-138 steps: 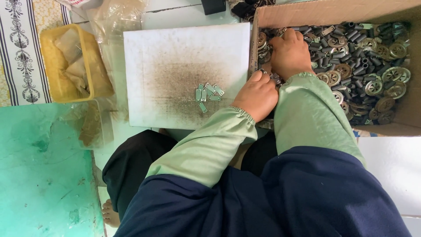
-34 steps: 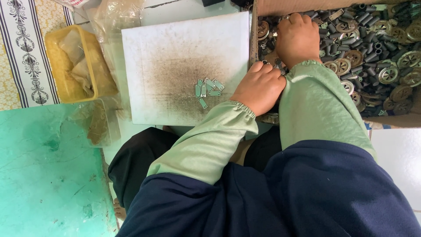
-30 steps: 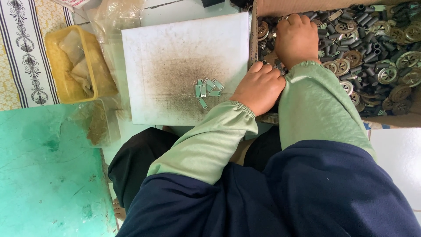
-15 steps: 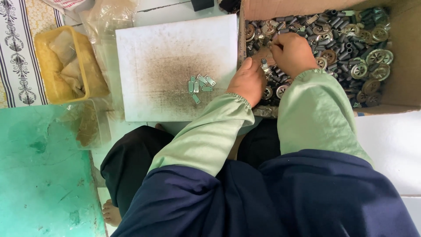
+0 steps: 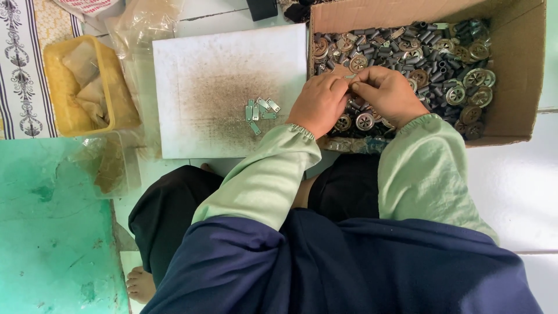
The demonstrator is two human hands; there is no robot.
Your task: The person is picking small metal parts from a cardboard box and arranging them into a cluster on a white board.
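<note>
**Both hands met over the box of metal parts**

Grip first: the left hand and the right hand were pressed fingertip to fingertip above the cardboard box, pinching between them a small metal piece, pale and flat as far as it showed. Fingers hid most of it, so its exact form could not be told. Holding it up between both hands, just above the heap, probably let the person work on it without setting it down.

From largest to smallest, the surroundings lay thus. A green mat covered the floor at the lower left. The box sat open at the upper right, its near wall low enough for both sleeved forearms to reach over it. Inside lay a pile of dark rollers and round wheel-shaped parts, loose and mixed. Just left of the box rested a white board, stained brown at its middle, likely from use as a working surface. A yellow plastic tray holding crumpled bags stood farther left. On the board, near the left wrist, lay a small cluster of flat metal clips, grouped together and apart from the box.
</note>
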